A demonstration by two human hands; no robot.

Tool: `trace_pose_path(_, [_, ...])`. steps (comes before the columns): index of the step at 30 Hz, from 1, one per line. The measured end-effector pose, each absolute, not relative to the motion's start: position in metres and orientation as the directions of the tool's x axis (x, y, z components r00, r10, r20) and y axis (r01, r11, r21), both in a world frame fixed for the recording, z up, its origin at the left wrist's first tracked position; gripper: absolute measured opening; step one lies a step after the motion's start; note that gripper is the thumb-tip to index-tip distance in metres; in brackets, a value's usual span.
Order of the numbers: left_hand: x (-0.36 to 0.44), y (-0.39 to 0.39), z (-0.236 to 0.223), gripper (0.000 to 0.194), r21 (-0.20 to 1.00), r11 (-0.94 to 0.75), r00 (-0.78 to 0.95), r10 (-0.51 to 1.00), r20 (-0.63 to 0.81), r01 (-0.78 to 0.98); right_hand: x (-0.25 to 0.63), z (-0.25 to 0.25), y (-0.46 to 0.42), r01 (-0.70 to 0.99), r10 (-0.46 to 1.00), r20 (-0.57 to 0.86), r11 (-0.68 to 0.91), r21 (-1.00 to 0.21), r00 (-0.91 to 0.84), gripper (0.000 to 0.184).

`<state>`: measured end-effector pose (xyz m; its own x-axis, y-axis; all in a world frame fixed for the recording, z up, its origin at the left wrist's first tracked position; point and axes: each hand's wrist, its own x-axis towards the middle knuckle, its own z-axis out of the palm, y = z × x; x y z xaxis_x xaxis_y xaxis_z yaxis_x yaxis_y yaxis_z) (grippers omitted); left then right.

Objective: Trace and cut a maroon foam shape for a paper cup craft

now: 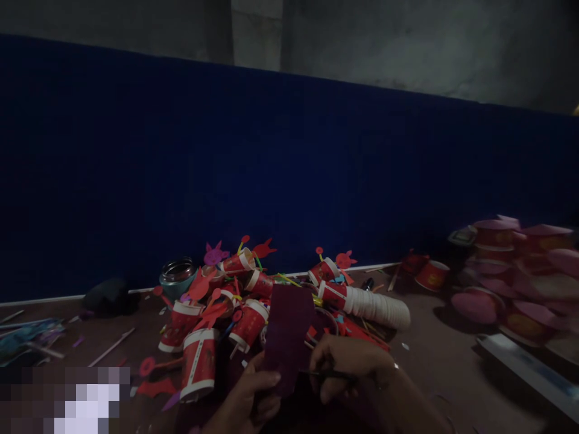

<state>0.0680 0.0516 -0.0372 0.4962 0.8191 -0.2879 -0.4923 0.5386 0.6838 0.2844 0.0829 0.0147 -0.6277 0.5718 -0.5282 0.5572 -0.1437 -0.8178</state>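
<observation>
In the head view, my left hand [257, 389] is closed on the lower left edge of a dark purple sheet of paper [289, 331], which stands upright in front of me. My right hand [341, 364] is curled around a slim dark tool [332, 374], with one end close to the sheet's lower right edge. Dim light hides whether it is a pen or scissors. Behind the sheet lies a heap of red paper cups [198, 364] with coloured straws and red paper cutouts [199, 286]. A long stack of nested cups [377, 307] lies on its side to the right.
A teal jar [178, 276] stands at the back left, near a dark lump [108, 295]. More red cups with pink paper [527, 322] are piled at right, blurred. A pale flat strip [529, 367] lies before them. A blue panel [289, 175] rises behind.
</observation>
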Motion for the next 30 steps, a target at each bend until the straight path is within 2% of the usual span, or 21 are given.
trace_pose_path(7, [0.067,0.050,-0.037,0.030,0.663,0.541,0.478,0.826,-0.300,-0.518,0.284,0.011,0.083,0.511,0.592,-0.459,-0.091,-0.855,-0.663,0.040])
trace_pose_path(11, [0.066,0.053,-0.038,0.025,0.636,0.569,0.531,0.800,-0.280,-0.522,0.283,0.011,0.084,0.505,0.590,-0.474,-0.126,-0.854,-0.654,0.042])
trace_pose_path(16, [0.068,0.052,-0.033,0.027,0.646,0.539,0.500,0.823,-0.269,-0.540,0.279,0.011,0.084,0.490,0.610,-0.476,-0.160,-0.857,-0.634,0.045])
trace_pose_path(23, [0.067,0.054,-0.034,0.031,0.638,0.535,0.466,0.834,-0.295,-0.554,0.274,0.012,0.082,0.485,0.669,-0.403,-0.072,-0.871,-0.625,0.041])
trace_pose_path(30, [0.065,0.048,-0.050,0.024,0.662,0.590,0.543,0.778,-0.315,-0.462,0.276,-0.003,0.083,0.545,0.617,-0.482,-0.100,-0.832,-0.622,0.046])
